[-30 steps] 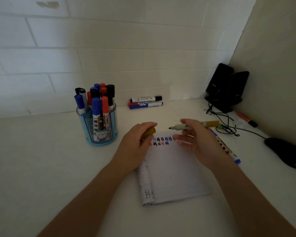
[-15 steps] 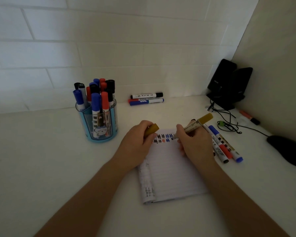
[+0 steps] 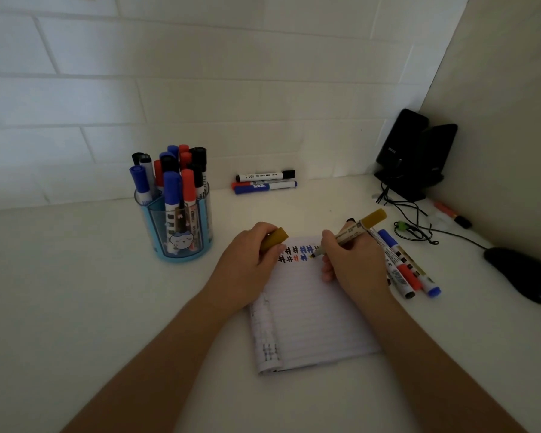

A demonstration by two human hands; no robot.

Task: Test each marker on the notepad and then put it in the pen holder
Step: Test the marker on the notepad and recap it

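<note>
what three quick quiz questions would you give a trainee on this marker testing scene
1. True or false: the yellow marker has its tip on the notepad.
2. The left hand holds: A) the yellow cap B) a blue marker C) the mouse.
3. How many markers lie by the back wall?
Key: 1 true; 2 A; 3 three.

markers (image 3: 402,264) crowd notepad's (image 3: 310,323) right edge
</note>
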